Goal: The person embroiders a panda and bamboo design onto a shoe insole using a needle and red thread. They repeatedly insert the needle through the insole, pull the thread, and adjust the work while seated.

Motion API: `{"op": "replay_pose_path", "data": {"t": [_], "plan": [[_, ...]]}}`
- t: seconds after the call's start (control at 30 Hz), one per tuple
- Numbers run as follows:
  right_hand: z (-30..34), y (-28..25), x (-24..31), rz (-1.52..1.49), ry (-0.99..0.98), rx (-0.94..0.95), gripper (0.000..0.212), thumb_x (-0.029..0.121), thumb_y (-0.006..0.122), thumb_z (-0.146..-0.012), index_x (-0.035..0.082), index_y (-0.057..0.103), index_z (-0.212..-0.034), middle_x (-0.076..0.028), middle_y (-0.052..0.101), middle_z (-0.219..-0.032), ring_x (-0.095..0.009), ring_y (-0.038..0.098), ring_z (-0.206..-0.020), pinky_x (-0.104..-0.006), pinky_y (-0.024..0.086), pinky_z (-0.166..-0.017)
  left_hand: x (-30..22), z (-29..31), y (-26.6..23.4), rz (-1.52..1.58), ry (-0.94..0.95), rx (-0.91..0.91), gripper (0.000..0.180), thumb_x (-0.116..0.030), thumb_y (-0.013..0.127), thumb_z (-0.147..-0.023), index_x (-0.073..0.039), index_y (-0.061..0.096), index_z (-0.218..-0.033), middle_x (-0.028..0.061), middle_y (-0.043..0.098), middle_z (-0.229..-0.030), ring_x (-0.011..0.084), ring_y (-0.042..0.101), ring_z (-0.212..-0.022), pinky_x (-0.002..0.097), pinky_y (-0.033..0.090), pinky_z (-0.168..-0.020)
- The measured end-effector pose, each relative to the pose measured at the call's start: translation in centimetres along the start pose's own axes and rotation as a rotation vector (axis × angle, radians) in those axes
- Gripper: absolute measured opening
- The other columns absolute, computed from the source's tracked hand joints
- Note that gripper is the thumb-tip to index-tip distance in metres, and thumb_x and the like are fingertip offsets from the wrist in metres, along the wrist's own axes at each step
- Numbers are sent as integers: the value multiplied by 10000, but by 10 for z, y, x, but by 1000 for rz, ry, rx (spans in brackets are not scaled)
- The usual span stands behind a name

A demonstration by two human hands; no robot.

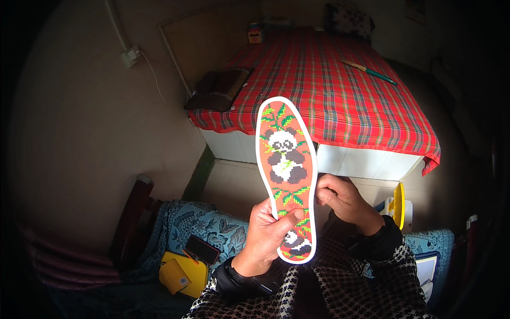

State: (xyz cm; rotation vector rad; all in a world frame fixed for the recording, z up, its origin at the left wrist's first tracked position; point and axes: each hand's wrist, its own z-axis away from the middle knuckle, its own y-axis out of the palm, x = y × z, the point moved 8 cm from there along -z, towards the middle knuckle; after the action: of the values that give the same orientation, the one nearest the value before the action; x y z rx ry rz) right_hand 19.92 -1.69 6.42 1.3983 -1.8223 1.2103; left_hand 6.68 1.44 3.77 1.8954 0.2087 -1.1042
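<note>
A shoe insole [287, 178] with a white border stands nearly upright in front of me, its orange-red face toward me. It carries stitched-looking pandas and green leaves. My left hand [267, 234] is closed round its lower left side, with the thumb across the front and the fingers behind. Close to the insole's right edge, my right hand [346, 199] is closed with thumb and forefinger pinched together. Anything in that pinch is too small to make out, and its other fingers are curled.
Ahead is a bed [329, 101] with a red plaid cover, bearing a green-and-tan stick [369, 72] and a dark folded item [220, 87]. At lower left, a phone [202, 249] and yellow folder [196, 268] lie on blue patterned fabric [180, 220]. A yellow object [398, 204] stands right.
</note>
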Motion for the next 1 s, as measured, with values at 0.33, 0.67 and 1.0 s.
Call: {"op": "replay_pose_path", "data": {"t": [0.33,0.67,1.0], "plan": [[-1,2,6,8,-34,5,88,45,497,-927,-5,567,-944,-30,553,-760,-101,501,-690,-252,441,-632,-1,1,2,4,8,11,242,50,613,-836,22,606,-1077,59,671,-965,88,625,-811,245,513,-713],[0,2,4,51,-32,37,81,65,505,-926,4,559,-919,-15,521,-700,-97,483,-624,-255,427,-580,-1,-1,0,15,14,17,242,54,610,-837,18,605,-1077,59,671,-966,82,623,-811,244,514,-713],[-1,4,10,100,-43,52,65,48,512,-913,9,561,-929,-41,546,-676,-116,514,-604,-266,438,-571,4,-4,-3,10,-39,-5,230,49,598,-841,22,605,-1069,59,667,-951,84,620,-794,242,513,-701]]}}
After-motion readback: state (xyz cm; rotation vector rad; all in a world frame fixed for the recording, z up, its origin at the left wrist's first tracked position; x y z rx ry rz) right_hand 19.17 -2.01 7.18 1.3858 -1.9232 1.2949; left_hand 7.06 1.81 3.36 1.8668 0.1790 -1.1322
